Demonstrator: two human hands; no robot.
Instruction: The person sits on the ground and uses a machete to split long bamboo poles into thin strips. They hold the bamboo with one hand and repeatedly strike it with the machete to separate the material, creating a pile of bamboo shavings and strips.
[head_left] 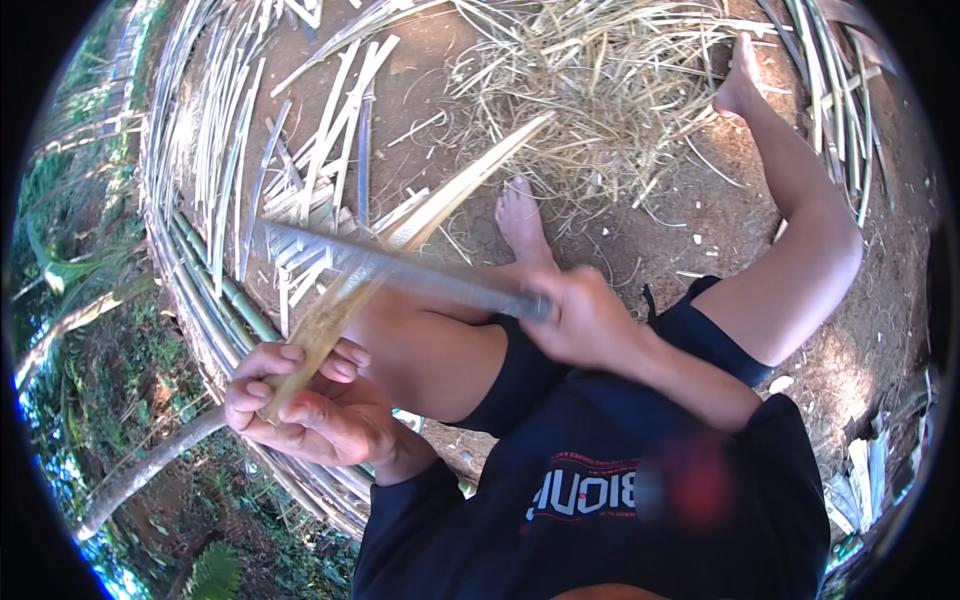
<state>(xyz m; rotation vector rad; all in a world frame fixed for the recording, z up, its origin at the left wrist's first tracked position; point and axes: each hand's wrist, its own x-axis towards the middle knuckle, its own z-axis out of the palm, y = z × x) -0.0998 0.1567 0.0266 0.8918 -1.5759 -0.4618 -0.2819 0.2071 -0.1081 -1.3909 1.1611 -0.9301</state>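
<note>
My left hand [320, 405] is closed round the near end of a split bamboo strip [470, 178], which slants up and away to the right over my bent leg. In my right hand [590, 318] is the handle of a long-bladed knife [440, 280], smeared by motion. Its blade reaches leftward and crosses the strip a little beyond my left fingers. Whether the edge touches the strip or only passes over it, I cannot tell. The part of the handle inside my right fist is hidden.
A heap of thin shavings [600, 90] lies on the dirt ahead, between my bare feet. Cut strips [335, 150] are piled at the left, beside long bamboo poles [225, 280]. More poles [840, 100] stand at the far right. Green plants [150, 380] grow beyond the left edge.
</note>
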